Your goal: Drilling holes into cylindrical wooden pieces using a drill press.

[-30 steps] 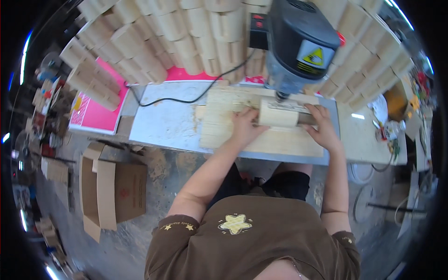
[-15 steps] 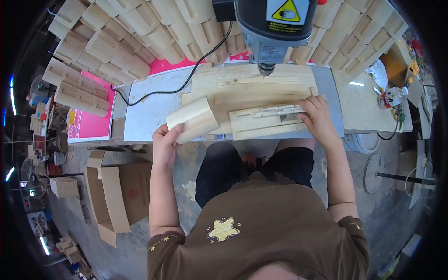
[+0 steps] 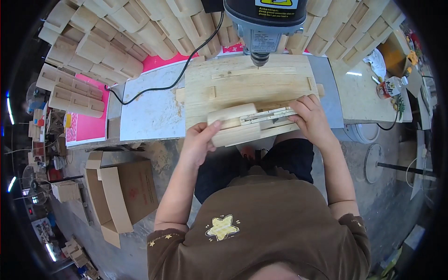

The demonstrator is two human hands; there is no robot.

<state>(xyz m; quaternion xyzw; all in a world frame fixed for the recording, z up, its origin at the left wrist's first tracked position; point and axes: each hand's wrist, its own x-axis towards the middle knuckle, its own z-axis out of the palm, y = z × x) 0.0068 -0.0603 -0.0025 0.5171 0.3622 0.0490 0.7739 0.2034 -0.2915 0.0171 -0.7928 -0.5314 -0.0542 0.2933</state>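
My left hand (image 3: 201, 140) is closed on the left end of a pale curved wooden block (image 3: 235, 133). My right hand (image 3: 311, 117) is closed around the right end of a long wooden jig (image 3: 275, 132) with narrow strips along its top. The block now overlaps the left part of the jig, and the strips run into a slot in the block. Both pieces are at the bench's front edge, above my lap. Behind them lies a flat wooden board (image 3: 261, 88) with thin battens on it. The chuck (image 3: 259, 59) of a drill press with a thin bit hangs over this board.
Stacks of similar slotted wooden blocks (image 3: 105, 51) line the back and left of the bench. A black cable (image 3: 170, 87) curves across the white sheet (image 3: 154, 114). A bottle (image 3: 391, 87) stands at the right. An open cardboard box (image 3: 123, 193) sits on the floor at left.
My left hand has brought the curved block rightward onto the jig's left end. The jig is tilted more and the right hand stays on it. The view has shifted slightly.
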